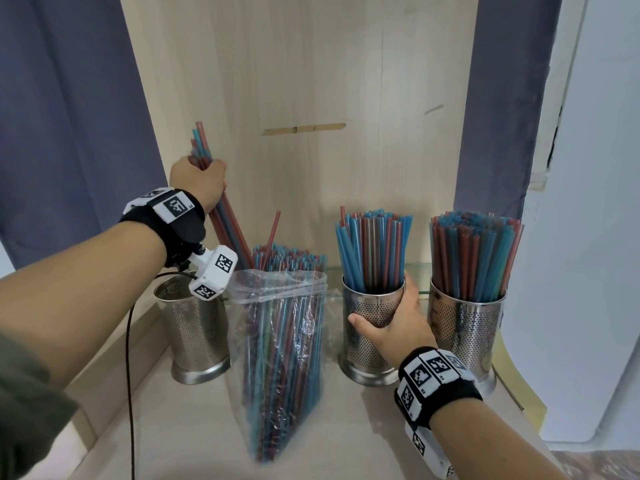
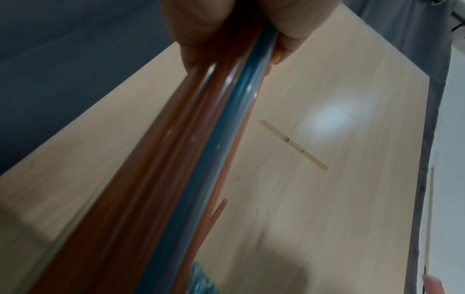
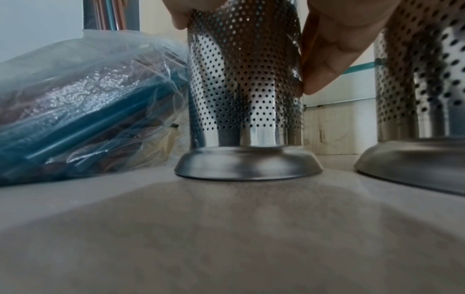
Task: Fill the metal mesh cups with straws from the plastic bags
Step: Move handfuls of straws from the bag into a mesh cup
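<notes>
My left hand (image 1: 199, 180) grips a bundle of red and blue straws (image 1: 227, 220) high at the left, their lower ends still inside the open clear plastic bag (image 1: 284, 341) that leans on the counter. In the left wrist view the bundle (image 2: 201, 159) runs down from my fingers (image 2: 284, 39). My right hand (image 1: 394, 327) holds the middle mesh cup (image 1: 367, 351), partly full of straws; its thumb and fingers (image 3: 334, 59) wrap the perforated wall (image 3: 244, 79). An empty mesh cup (image 1: 197, 334) stands at the left. A cup (image 1: 467, 327) packed with straws stands at the right.
A pale wooden panel (image 1: 311, 98) rises right behind the cups, with grey curtains (image 1: 69, 116) on both sides. A black cable (image 1: 130, 375) hangs from my left wrist across the counter's left part. A white wall (image 1: 595, 237) closes the right side.
</notes>
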`<state>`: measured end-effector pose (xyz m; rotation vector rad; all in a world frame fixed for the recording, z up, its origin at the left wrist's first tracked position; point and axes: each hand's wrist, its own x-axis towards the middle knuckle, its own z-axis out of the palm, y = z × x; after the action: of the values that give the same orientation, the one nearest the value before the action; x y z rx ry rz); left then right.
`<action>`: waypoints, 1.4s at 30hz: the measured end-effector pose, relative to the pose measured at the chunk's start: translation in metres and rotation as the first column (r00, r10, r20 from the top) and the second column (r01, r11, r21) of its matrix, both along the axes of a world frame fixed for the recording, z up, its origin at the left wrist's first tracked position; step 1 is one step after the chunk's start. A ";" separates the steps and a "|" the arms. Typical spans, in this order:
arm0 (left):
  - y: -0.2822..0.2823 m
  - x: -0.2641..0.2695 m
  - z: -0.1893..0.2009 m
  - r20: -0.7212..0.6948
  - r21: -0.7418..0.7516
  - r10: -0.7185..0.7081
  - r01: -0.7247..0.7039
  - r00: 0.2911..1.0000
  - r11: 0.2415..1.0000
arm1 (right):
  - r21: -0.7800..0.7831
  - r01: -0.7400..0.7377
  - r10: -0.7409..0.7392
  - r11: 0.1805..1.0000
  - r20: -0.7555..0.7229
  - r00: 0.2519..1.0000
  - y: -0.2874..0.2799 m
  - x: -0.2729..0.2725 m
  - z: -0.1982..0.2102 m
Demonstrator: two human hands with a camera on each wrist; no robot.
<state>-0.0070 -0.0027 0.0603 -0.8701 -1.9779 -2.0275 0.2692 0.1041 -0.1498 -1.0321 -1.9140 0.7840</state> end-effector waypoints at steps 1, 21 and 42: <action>-0.002 0.000 0.003 -0.005 0.021 0.012 -0.012 1.000 1.000 | 0.000 0.002 -0.002 1.000 0.001 1.000 0.000 0.000 0.000; -0.052 0.038 0.074 0.000 0.540 -0.231 0.195 0.973 0.819 | -0.004 0.019 -0.019 1.000 -0.005 1.000 0.000 -0.004 -0.003; 0.012 0.122 0.026 0.125 0.438 -0.447 0.355 0.886 0.826 | 0.072 0.081 -0.086 0.994 0.057 0.995 -0.020 0.002 0.015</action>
<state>0.1148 0.0089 0.0863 -1.0668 -1.4460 -2.7540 0.2711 0.0844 -0.1349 -1.0968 -1.9219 0.6411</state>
